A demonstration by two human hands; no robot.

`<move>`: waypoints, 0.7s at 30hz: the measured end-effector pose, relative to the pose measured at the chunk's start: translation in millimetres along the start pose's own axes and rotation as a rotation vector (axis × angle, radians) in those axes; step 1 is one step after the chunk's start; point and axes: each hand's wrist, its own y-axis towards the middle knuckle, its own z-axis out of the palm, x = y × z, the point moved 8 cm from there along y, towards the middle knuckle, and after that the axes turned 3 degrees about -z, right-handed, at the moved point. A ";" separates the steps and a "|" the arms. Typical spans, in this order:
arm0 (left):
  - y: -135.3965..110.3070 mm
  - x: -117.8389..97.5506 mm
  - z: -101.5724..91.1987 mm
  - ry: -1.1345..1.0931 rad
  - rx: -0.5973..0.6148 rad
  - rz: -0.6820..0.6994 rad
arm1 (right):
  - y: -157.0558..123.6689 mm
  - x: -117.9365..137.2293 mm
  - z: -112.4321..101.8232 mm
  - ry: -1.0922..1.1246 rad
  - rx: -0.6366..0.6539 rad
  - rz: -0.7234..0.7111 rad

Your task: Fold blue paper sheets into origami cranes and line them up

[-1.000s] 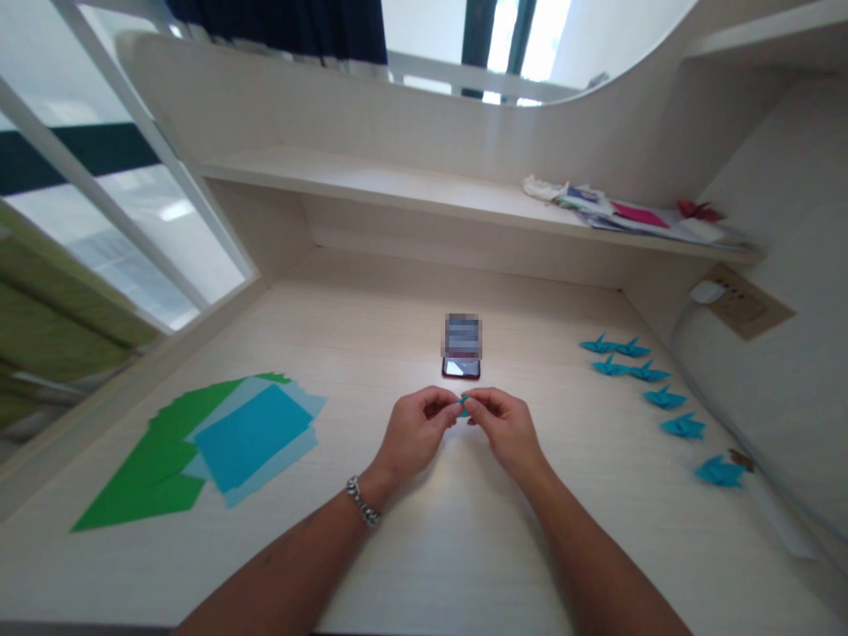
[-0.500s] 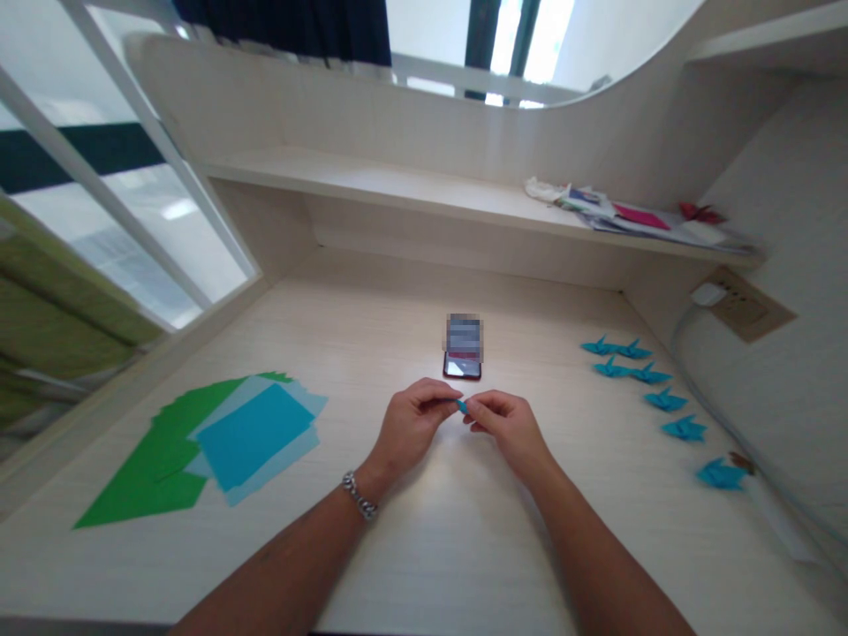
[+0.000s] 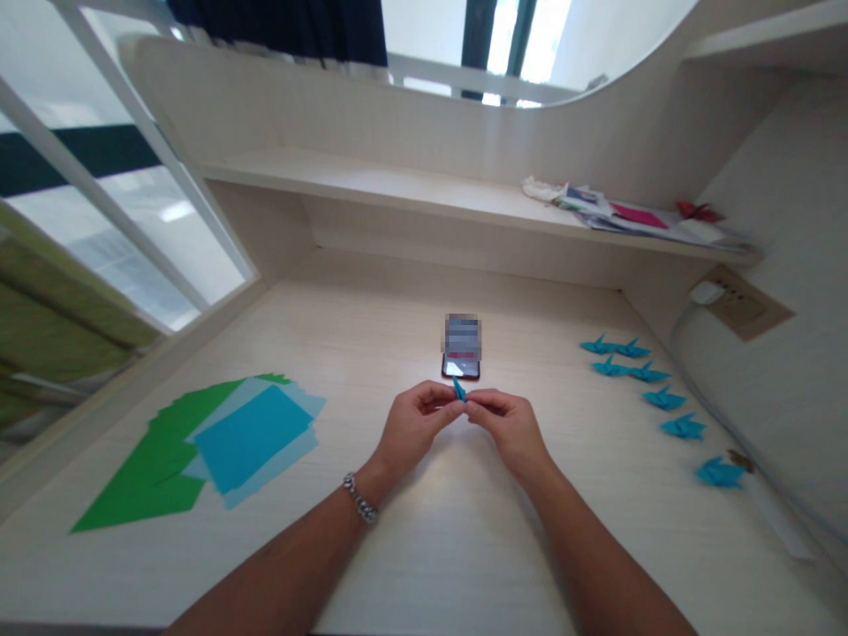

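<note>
A small folded piece of blue paper [image 3: 458, 389] is pinched between my two hands above the desk, one narrow point of it sticking up. My left hand [image 3: 420, 418] grips it from the left with thumb and fingers. From the other side, the fingertips of my right hand [image 3: 504, 420] close on it too. Most of the paper is hidden by the fingers. Just beyond the hands lies a phone [image 3: 462, 367] with its upper screen blurred out. Several folded blue paper cranes [image 3: 664, 398] are lined up on the right side of the desk.
On the left lie green paper sheets [image 3: 142, 455], with blue paper sheets [image 3: 255, 437] overlapping them. A shelf [image 3: 371, 187] runs along the back and bears papers [image 3: 639, 215]. By the right wall, a cable [image 3: 689, 371] hangs from a socket [image 3: 745, 303].
The folded blue paper has turned in my fingers, so a point now stands upward. My hands have drawn slightly closer together, fingertips meeting at the paper.
</note>
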 end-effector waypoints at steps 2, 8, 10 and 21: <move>0.0 0.0 -0.1 -0.005 -0.013 -0.015 | 0.2 1.0 0.4 -0.036 0.006 -0.020; -0.1 -3.5 -2.4 0.047 -0.053 -0.017 | 0.7 -5.0 -2.2 -0.105 -0.029 -0.033; -0.1 -4.1 -2.9 0.072 -0.053 -0.007 | 0.4 -6.3 -0.9 -0.085 -0.027 -0.036; -3.5 -3.7 3.9 0.122 -0.003 0.044 | -3.5 1.0 1.1 -0.097 -0.070 -0.060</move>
